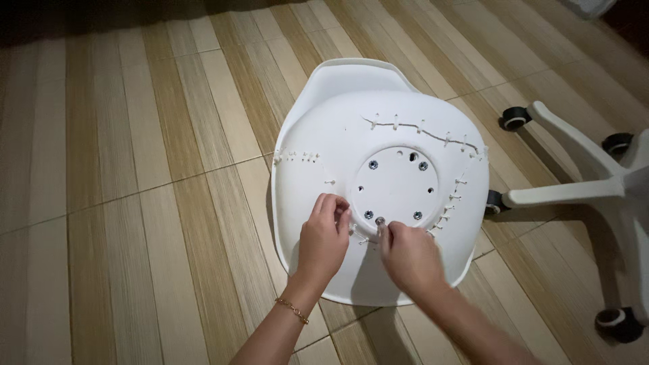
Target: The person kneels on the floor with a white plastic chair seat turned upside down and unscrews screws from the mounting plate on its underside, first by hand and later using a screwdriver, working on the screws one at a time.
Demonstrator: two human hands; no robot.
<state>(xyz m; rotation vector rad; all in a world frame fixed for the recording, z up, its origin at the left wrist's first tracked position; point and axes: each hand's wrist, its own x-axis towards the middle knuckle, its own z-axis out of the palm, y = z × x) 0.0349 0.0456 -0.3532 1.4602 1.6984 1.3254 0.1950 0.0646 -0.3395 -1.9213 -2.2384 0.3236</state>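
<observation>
A: Item one, centre of frame?
B: White chair seat shell [351, 122], upside down on the striped tile floor [122, 203], round mounting plate [397, 186] in the middle.

A: Hands?
B: Left hand [323, 240], lower centre, fingers curled and resting on the plate's rim, grasping nothing I can make out. Right hand [409, 257], just beside it, pinching a small metal bolt [379, 221] at the plate's lower edge.

A: Right of frame?
B: White wheeled chair base [588, 182], black castors, lying near the shell
</observation>
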